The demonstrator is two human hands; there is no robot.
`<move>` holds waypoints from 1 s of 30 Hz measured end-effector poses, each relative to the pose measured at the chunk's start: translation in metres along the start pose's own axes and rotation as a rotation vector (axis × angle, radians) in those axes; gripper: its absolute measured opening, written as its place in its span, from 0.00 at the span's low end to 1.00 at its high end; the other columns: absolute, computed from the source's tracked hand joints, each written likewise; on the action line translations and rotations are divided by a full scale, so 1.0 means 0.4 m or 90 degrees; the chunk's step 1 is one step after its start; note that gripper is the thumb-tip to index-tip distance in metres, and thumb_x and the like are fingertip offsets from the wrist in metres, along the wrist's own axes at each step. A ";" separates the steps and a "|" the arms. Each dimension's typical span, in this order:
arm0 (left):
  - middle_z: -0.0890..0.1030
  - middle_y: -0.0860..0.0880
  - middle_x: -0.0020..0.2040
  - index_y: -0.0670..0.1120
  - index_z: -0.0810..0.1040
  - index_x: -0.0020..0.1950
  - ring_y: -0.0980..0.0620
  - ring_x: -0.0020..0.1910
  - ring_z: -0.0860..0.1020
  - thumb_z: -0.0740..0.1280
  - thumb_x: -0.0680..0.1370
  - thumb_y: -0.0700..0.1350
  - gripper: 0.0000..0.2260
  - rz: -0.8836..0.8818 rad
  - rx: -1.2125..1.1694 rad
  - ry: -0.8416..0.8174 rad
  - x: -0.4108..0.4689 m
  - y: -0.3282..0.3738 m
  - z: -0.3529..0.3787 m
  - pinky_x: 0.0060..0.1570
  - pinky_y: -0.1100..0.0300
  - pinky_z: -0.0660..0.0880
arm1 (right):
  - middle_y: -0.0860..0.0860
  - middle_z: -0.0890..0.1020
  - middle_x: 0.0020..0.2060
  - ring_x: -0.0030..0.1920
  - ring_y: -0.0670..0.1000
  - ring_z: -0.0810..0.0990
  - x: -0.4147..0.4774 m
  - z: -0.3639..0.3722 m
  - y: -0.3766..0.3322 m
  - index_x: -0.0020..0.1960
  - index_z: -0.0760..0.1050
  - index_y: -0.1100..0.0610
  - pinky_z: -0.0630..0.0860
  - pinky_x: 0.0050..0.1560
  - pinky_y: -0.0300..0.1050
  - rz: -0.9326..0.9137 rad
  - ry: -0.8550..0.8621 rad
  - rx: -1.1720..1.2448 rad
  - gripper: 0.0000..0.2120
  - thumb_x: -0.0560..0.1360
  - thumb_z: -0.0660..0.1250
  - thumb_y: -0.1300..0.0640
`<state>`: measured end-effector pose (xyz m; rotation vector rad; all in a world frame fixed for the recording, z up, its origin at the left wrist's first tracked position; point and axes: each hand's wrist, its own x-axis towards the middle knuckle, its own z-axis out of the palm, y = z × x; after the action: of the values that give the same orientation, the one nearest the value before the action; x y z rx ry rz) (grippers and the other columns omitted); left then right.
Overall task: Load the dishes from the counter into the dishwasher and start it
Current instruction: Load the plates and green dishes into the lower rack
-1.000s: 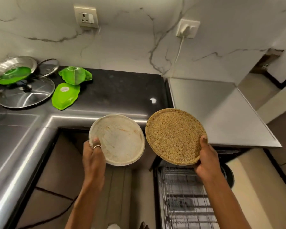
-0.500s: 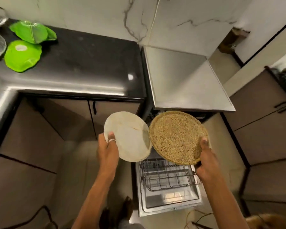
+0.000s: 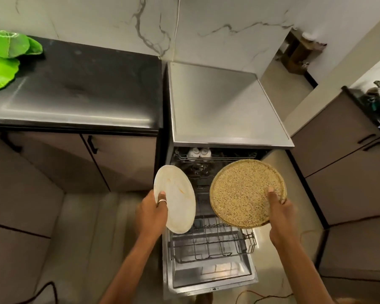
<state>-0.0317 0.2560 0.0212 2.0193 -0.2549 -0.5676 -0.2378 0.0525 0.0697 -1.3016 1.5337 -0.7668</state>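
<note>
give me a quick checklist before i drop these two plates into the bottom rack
1. Left hand grips the white plate at its rim: ok.
2. Right hand grips the speckled plate, thumb on its face: ok.
3. Dishwasher door down and lower rack out: ok.
4. Rack slots free: ok in the visible part; cannot tell for the part hidden behind the plates.
5. Plates apart, not knocking together: ok.
6. Everything off the counter: not ok, green dishes lie at its left end.
</note>
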 end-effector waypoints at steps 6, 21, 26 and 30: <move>0.84 0.43 0.55 0.46 0.78 0.64 0.40 0.51 0.83 0.57 0.84 0.52 0.16 -0.064 0.212 0.027 0.027 -0.082 0.381 0.49 0.45 0.82 | 0.52 0.82 0.40 0.41 0.56 0.81 0.365 -0.016 0.229 0.48 0.76 0.55 0.81 0.42 0.58 -0.172 -0.065 -0.306 0.12 0.83 0.60 0.49; 0.83 0.40 0.55 0.41 0.76 0.64 0.40 0.51 0.82 0.58 0.84 0.46 0.14 -0.061 0.322 -0.009 0.299 -0.395 0.967 0.42 0.53 0.73 | 0.58 0.79 0.36 0.34 0.60 0.76 0.927 0.237 0.738 0.47 0.74 0.63 0.68 0.36 0.45 -0.248 -0.159 -0.440 0.07 0.81 0.62 0.60; 0.84 0.43 0.57 0.42 0.77 0.64 0.44 0.52 0.83 0.57 0.85 0.47 0.14 -0.055 0.349 0.011 0.348 -0.435 1.033 0.41 0.58 0.70 | 0.66 0.83 0.46 0.44 0.67 0.81 1.007 0.319 0.791 0.54 0.76 0.68 0.72 0.41 0.48 -0.290 -0.159 -0.465 0.11 0.81 0.62 0.60; 0.83 0.41 0.58 0.41 0.76 0.66 0.42 0.53 0.83 0.57 0.85 0.47 0.15 -0.045 0.353 0.017 0.367 -0.463 1.060 0.42 0.57 0.70 | 0.63 0.83 0.49 0.48 0.65 0.82 1.033 0.363 0.816 0.60 0.76 0.66 0.77 0.45 0.51 -0.297 -0.170 -0.486 0.13 0.81 0.61 0.59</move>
<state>-0.1232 -0.0381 -0.3539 2.5772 -0.3547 -0.5541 -0.2167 -0.2527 -0.3830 -2.2777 1.3551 -0.2384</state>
